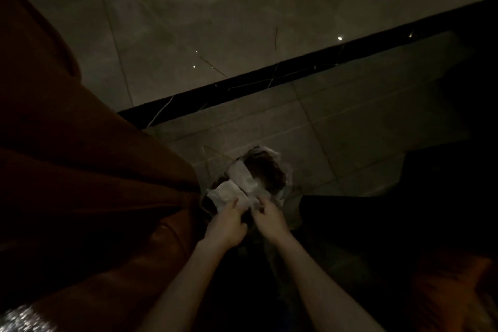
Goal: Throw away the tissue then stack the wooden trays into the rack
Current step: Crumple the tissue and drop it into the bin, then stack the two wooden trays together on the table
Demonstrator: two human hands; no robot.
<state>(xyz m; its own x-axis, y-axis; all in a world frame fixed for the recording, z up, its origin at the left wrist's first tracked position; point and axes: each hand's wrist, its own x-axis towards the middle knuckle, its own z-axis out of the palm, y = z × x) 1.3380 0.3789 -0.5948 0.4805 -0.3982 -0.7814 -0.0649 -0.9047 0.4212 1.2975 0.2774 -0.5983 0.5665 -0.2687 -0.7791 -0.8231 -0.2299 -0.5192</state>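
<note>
The scene is dark. A small waste bin (280, 170) with a pale plastic liner stands on the tiled floor, low in the middle of the view. White tissue (229, 191) lies over its near rim, and a second white piece (244, 176) hangs into the opening. My left hand (226, 226) pinches the near tissue at the bin's edge. My right hand (268, 219) grips a crumpled bit of tissue beside it, just above the rim. No wooden trays or rack are in view.
A large brown-orange upholstered surface (80, 183) fills the left side, close to the bin. A black strip (296, 70) crosses the glossy tiled floor (215, 21). Dark furniture (431, 210) stands to the right, with an orange shape (447, 286) at bottom right.
</note>
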